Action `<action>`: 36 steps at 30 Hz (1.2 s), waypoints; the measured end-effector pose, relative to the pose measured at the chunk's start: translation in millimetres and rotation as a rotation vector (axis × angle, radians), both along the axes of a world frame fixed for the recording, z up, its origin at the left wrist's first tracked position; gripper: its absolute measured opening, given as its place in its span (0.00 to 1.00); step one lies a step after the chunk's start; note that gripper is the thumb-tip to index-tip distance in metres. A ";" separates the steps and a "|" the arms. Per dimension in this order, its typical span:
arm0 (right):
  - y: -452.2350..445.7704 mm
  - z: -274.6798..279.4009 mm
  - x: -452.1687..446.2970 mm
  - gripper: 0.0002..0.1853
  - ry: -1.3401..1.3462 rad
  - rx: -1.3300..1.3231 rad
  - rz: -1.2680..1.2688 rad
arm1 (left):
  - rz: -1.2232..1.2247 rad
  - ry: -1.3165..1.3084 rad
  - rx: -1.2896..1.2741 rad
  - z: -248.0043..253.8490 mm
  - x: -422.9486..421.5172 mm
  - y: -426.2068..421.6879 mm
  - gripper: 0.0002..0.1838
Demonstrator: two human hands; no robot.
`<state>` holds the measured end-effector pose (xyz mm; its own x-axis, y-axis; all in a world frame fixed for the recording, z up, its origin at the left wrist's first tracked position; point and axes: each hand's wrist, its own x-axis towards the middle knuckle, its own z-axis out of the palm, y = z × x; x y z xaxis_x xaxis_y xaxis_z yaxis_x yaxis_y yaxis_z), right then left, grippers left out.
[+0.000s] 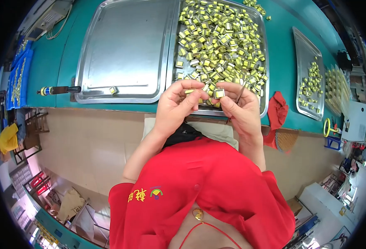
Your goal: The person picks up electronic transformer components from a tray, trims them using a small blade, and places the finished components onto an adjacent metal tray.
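My right hand (243, 103) pinches a small transformer (219, 93) with a metal core and yellow tape between thumb and finger. A thin dark pointed tool (240, 93), its kind unclear, also sticks up from that hand. My left hand (178, 103) is closed at the fingertips on a small yellow-taped piece (189, 91), probably another transformer, mostly covered by the fingers. Both hands are close together above the near edge of a metal tray (266, 62) heaped with similar transformers (220, 45).
A second metal tray (127, 50) on the left holds one transformer (113, 90). Beside it lies a black-handled tool (58, 90). To the right are a smaller tray (301, 62) with more transformers and a red cloth (277, 110). Everything rests on a green table (280, 54).
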<state>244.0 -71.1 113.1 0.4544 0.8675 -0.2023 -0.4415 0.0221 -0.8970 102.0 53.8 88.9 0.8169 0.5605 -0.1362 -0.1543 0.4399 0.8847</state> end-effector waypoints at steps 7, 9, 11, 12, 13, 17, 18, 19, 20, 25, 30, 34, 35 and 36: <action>-0.5 -1.7 0.7 0.18 0.003 0.021 0.012 | 0.028 -0.075 0.204 1.6 6.7 -2.9 0.15; -1.2 -4.0 1.1 0.17 0.002 0.029 0.012 | 0.018 -0.070 0.190 1.0 7.9 -3.5 0.15; -0.5 -2.8 0.1 0.17 -0.010 0.022 0.004 | 0.004 -0.062 0.207 -0.5 8.0 -3.5 0.15; 0.1 -2.0 -0.8 0.17 -0.016 0.018 0.000 | -0.004 -0.056 0.230 -2.0 7.3 -3.1 0.16; 0.8 -1.1 -1.7 0.17 -0.023 0.012 -0.011 | -0.012 -0.049 0.253 -2.7 6.8 -2.8 0.16; 2.3 -3.7 -4.4 0.18 -0.142 -0.015 -0.070 | -0.003 -0.014 0.160 7.9 8.9 -5.7 0.16; 2.3 -5.1 -4.8 0.18 -0.193 -0.024 -0.088 | -0.021 0.006 0.096 9.9 7.3 -4.8 0.16; 3.8 -4.8 -4.7 0.18 -0.308 -0.010 -0.090 | -0.038 0.026 0.031 10.7 6.2 -4.4 0.17; 6.4 -4.0 -4.3 0.18 -0.423 0.003 -0.090 | -0.047 0.027 -0.008 8.9 6.7 -4.8 0.17; 11.2 2.5 -6.9 0.21 -0.631 0.013 -0.034 | -0.142 -0.057 -0.342 1.6 6.7 -0.7 0.15; 9.9 -8.8 -4.6 0.17 -0.596 0.033 -0.069 | -0.153 -0.083 -0.355 3.6 5.9 -1.4 0.17; 9.6 -8.2 -4.6 0.16 -0.543 0.041 -0.062 | -0.184 -0.070 -0.349 2.2 5.5 0.1 0.18; 9.7 -8.2 -4.9 0.16 -0.534 0.039 -0.067 | -0.177 -0.061 -0.346 3.4 5.8 -0.7 0.18; 9.8 -8.3 -5.2 0.15 -0.526 0.037 -0.072 | -0.171 -0.051 -0.343 5.7 6.5 -2.0 0.18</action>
